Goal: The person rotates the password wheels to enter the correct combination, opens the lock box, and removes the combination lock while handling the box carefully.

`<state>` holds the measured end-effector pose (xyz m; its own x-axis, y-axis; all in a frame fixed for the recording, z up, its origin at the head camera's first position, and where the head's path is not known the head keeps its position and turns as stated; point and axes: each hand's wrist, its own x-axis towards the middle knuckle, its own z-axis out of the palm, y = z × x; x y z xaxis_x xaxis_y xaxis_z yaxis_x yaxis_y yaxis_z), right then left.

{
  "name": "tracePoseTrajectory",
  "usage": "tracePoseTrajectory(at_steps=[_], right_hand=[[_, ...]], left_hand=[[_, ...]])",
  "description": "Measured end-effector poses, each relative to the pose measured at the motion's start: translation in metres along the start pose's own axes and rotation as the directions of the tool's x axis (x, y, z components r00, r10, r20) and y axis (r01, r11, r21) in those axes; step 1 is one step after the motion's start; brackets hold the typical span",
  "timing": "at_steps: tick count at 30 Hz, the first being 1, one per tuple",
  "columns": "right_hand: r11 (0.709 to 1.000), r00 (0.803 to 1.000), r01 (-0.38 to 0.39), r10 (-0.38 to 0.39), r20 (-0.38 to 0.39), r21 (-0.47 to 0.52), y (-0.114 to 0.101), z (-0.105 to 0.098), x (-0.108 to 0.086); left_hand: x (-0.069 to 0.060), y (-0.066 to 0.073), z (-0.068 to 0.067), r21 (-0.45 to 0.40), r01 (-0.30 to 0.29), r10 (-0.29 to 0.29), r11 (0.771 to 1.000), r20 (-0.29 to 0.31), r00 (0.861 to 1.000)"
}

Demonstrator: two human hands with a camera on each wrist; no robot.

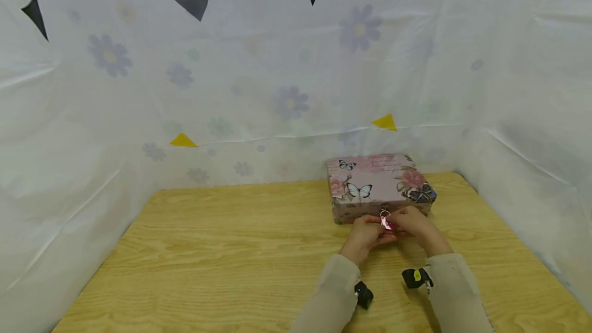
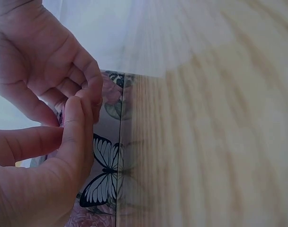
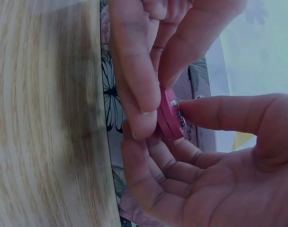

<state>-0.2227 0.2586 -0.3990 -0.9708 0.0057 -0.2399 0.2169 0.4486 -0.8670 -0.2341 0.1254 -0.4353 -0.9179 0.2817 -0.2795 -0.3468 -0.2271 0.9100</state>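
Note:
A pink combination padlock point(image 1: 387, 224) hangs by its shackle from the front clasp point(image 1: 385, 207) of a pink box point(image 1: 376, 179) printed with butterflies and roses. The box lid is down. My left hand point(image 1: 365, 235) pinches the padlock between thumb and fingers from the left. From the other side my right hand point(image 1: 418, 224) holds it too; in the right wrist view the right thumb point(image 3: 224, 113) presses on the number dials point(image 3: 177, 112) while the other fingers curl under the lock. In the left wrist view, fingers hide nearly all of the padlock.
The wood-grain table point(image 1: 222, 251) runs left and in front of the box, which stands near its back right edge. White flowered sheeting point(image 1: 259, 66) hangs behind and at both sides. Black bands point(image 1: 364, 295) with small devices are strapped at the wrists.

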Motion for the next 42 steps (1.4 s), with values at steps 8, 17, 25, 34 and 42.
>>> tracePoseTrajectory(at_steps=[8,17,25,34,42], right_hand=[[1.0,1.0,-0.008,0.008,0.01,-0.011,0.0003,-0.0006,0.0007],[0.999,1.0,-0.015,0.014,0.021,0.038,-0.0004,-0.0016,-0.0005],[0.998,0.999,-0.019,0.017,0.038,0.054,-0.0001,-0.0015,-0.0003],[0.999,0.999,-0.008,0.007,0.049,0.039,0.0006,-0.0021,0.0003],[0.999,0.999,-0.001,0.0,0.048,0.032,-0.0008,-0.0024,-0.0014]], left_hand=[[-0.001,-0.0003,0.0003,0.009,-0.008,0.008,1.0,0.003,1.0],[0.0005,-0.0005,0.0005,0.016,-0.009,0.009,1.0,-0.003,1.0],[-0.0005,-0.0003,0.0005,0.005,-0.012,0.012,1.0,0.006,1.0],[-0.0004,-0.0008,0.0007,0.008,-0.016,0.016,1.0,0.007,1.0],[-0.0007,0.0002,0.0006,0.012,-0.006,0.005,1.0,0.004,1.0]])
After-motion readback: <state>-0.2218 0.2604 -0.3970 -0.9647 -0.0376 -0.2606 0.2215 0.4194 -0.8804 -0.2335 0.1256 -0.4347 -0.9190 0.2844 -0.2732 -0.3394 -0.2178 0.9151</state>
